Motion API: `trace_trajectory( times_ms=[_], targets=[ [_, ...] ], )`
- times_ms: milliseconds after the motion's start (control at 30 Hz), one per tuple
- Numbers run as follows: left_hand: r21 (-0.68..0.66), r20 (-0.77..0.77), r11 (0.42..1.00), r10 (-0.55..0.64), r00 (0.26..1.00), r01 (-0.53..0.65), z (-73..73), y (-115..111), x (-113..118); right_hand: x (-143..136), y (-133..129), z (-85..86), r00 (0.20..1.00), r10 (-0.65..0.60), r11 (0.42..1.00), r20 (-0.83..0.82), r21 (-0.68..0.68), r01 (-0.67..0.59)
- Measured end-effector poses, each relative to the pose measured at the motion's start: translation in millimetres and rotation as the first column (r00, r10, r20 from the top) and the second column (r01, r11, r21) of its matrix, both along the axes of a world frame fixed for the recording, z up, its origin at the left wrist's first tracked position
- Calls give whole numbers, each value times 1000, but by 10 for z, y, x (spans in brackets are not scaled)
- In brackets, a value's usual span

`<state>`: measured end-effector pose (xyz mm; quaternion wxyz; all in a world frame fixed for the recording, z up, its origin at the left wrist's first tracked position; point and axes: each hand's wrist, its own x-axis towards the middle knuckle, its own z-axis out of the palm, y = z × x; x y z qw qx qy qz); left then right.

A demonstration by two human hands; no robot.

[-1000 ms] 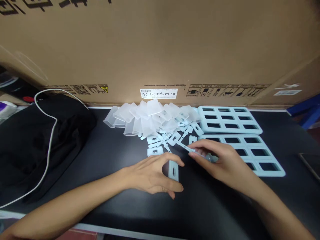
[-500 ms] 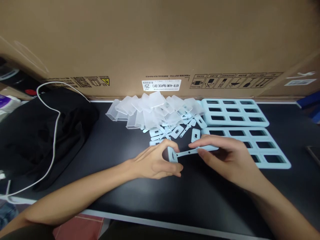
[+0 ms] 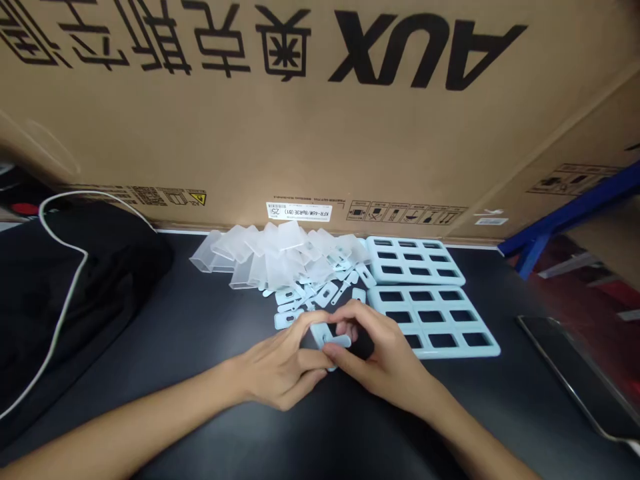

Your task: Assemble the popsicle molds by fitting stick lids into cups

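My left hand (image 3: 287,363) grips a small light-blue rectangular plate (image 3: 320,335) by its edges, between thumb and fingers. My right hand (image 3: 377,347) pinches a light-blue stick-like piece (image 3: 341,341), which meets the slot of the plate; how far it passes through is hidden by my fingers. Behind my hands lie loose light-blue plates (image 3: 327,294) and thin slotted sticks (image 3: 345,287). Beyond them is a heap of clear plastic sleeves (image 3: 280,257).
Two light-blue nine-slot frames (image 3: 417,260) (image 3: 431,319) lie right of the heap. A phone (image 3: 575,373) rests far right. Black cloth (image 3: 100,267) with a white cable (image 3: 67,303) is at left. A large cardboard box (image 3: 240,133) stands behind.
My right hand has moved left, bringing the stick piece from just touching the plate to close against it. The camera view has tilted up and shifted right, showing more of the box and the phone.
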<state>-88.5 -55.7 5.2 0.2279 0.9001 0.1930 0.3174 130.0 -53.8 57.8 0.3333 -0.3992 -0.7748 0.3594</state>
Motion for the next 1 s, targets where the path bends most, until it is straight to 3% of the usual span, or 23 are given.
trace_trajectory(
  times_ms=[167,333,433,533,700,833,1000],
  targets=[
    [28,101,996,78,992,-81,-153,-30,-14,57,5,63,976,164,986,145,3,-166],
    [19,171,999,32,985,-36,-164,11,7,327,167,394,914,189,968,359,89,-235],
    [22,123,992,119,985,-122,-97,34,18,701,524,655,874,56,967,482,191,-167],
    [-16,-54,978,206,977,-207,-41,38,34,1068,1016,792,796,-138,950,589,305,-61],
    [18,-239,982,189,953,-190,-24,39,85,1343,1650,695,623,-285,934,729,356,11],
    [32,-279,981,191,941,-190,-37,50,100,1328,1817,615,607,-275,948,745,314,45],
    [32,-271,981,191,943,-190,-46,56,91,1272,1869,643,602,-221,965,767,260,24]
  ],
)
